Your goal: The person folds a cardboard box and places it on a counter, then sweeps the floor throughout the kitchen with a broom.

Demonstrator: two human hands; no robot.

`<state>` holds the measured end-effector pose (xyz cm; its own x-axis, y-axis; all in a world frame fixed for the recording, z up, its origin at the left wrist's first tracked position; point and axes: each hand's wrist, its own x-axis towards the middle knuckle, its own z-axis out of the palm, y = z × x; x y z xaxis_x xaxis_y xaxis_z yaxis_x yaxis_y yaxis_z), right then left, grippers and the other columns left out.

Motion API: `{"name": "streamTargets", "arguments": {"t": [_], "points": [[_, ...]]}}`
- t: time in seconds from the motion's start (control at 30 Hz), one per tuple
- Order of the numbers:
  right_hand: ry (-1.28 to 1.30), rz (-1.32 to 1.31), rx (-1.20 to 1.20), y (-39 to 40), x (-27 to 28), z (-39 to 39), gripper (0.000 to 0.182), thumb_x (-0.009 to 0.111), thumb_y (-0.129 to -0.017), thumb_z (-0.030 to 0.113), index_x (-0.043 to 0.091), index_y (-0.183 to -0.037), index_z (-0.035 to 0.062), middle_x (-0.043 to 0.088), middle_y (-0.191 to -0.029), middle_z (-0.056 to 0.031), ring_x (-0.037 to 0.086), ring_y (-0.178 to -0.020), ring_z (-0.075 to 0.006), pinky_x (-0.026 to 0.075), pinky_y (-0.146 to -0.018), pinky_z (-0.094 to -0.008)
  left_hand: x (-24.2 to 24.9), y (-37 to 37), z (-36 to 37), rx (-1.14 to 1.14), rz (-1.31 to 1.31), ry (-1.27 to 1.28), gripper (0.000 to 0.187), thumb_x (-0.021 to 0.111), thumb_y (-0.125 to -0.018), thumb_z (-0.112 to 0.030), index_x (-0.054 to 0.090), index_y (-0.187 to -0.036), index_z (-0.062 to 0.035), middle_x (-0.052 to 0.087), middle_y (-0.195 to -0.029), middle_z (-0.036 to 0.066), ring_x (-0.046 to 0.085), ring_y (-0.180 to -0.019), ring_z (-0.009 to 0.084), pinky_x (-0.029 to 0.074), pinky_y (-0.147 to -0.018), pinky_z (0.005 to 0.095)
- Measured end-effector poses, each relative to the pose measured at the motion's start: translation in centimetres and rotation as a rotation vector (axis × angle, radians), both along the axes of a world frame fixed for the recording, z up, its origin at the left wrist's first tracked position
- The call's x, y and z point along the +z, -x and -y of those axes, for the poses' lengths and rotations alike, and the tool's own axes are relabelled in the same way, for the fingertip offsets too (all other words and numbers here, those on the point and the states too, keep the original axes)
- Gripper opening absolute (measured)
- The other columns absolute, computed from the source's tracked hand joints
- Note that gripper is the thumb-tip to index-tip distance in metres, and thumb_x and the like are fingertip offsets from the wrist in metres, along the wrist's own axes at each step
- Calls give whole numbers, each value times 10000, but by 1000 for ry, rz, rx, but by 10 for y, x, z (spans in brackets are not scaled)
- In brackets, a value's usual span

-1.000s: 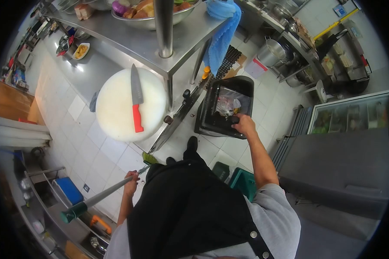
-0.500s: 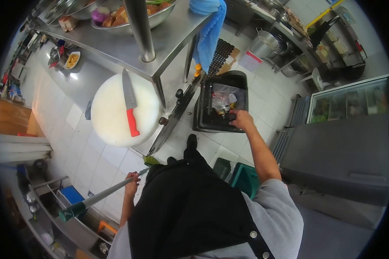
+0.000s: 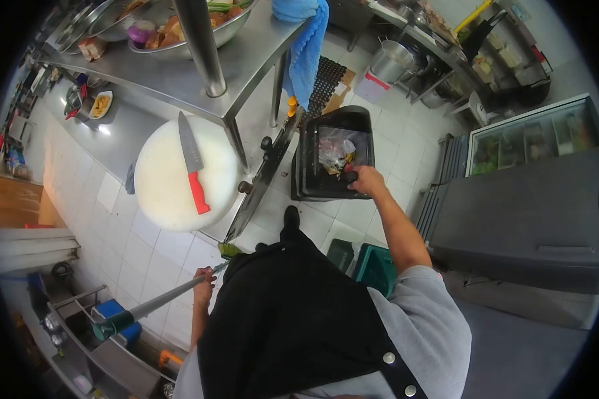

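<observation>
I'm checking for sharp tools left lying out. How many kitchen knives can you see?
1: the large steel knife with a red handle, lying on the round white cutting board. Others may be hidden in the background.

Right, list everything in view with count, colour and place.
Chef's knife: one, red-handled, on board
Round cutting board: one, white, on counter
Steel counter: one, silver, left
Steel shelf: one, silver, above counter
Mixing bowl: one, silver, on shelf
Towel: one, blue, over shelf corner
Black bin: one, black, on floor
Refrigerator: one, grey, right
Edge clutter: uncountable, mixed, around
Long pole: one, grey and green, left grip
Hands: two, bare; left on pole, right on black handle
</observation>
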<state>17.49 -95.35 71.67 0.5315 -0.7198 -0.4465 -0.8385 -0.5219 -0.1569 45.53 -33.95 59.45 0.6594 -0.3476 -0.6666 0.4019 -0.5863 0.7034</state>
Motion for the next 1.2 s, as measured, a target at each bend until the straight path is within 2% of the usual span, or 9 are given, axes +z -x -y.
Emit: {"name": "streamTargets", "arguments": {"t": [0.13, 0.23, 0.37, 0.53, 0.6, 0.77, 0.87, 1.03, 1.2], "points": [[-20, -37, 163, -7, -29, -24, 640, 906, -729, 376, 732, -1315, 184, 773, -1179, -164, 721, -1158, -361, 579, -989, -484, 8, -1, 4, -14, 16, 30, 349, 672, -1044, -445, 645, -1127, -107, 713, -1027, 41, 699, -911, 161, 518, -709, 348], [-49, -9, 110, -10, -34, -39, 641, 910, -721, 397, 738, -1302, 185, 775, -1174, -157, 724, -1153, -358, 576, -989, -485, 13, -7, 4, -13, 17, 6, 324, 676, -1042, -433, 642, -1107, -117, 706, -1010, 32, 696, -899, 157, 514, -704, 350], [-110, 144, -7, 11, -8, 11, 592, 933, -688, 322, 778, -1243, 187, 791, -1139, -147, 740, -1106, -352, 582, -976, -453, 9, -10, -3, 21, -29, -7, 314, 680, -1041, -432, 619, -1061, -124, 695, -986, 26, 692, -883, 156, 514, -708, 349], [-193, 73, -84, 21, 6, 64, 560, 923, -676, 261, 795, -1219, 210, 800, -1107, -133, 748, -1071, -338, 585, -958, -438, 15, -12, -19, 83, -53, 2, 322, 680, -1040, -449, 600, -1049, -138, 691, -1020, 26, 692, -899, 168, 517, -717, 353], [-170, 72, -72, 24, 2, 66, 563, 921, -675, 254, 793, -1221, 214, 801, -1103, -127, 748, -1068, -335, 586, -954, -439, 14, -13, -26, 112, -66, 10, 319, 680, -1041, -456, 603, -1062, -147, 690, -1047, 27, 694, -916, 175, 517, -714, 351], [-36, 35, -44, -4, 74, 30, 568, 924, -680, 231, 784, -1230, 215, 801, -1096, -120, 745, -1076, -337, 589, -948, -448, 21, -6, -30, 134, -85, 26, 326, 678, -1042, -460, 612, -1098, -146, 695, -1098, 30, 701, -944, 186, 529, -717, 349], [1, 9, -32, 3, 80, 33, 563, 924, -687, 224, 781, -1232, 230, 801, -1089, -118, 743, -1086, -335, 590, -950, -456, 27, 0, -23, 154, -61, 58, 316, 677, -1044, -448, 612, -1090, -142, 697, -1098, 29, 703, -940, 185, 531, -714, 348], [-16, -22, 1, 12, 34, 35, 564, 928, -693, 240, 777, -1237, 240, 797, -1099, -125, 742, -1101, -344, 594, -949, -469, 21, -8, -5, 105, -67, 12, 295, 673, -1051, -422, 610, -1072, -134, 705, -1113, 35, 701, -924, 175, 526, -702, 340], [-45, -24, 11, 12, 8, 23, 573, 922, -712, 280, 770, -1262, 237, 788, -1152, -134, 738, -1119, -353, 595, -953, -479, 17, -5, 9, 67, -45, 0, 302, 673, -1048, -423, 612, -1066, -128, 698, -1061, 31, 693, -910, 163, 514, -692, 332]]}}
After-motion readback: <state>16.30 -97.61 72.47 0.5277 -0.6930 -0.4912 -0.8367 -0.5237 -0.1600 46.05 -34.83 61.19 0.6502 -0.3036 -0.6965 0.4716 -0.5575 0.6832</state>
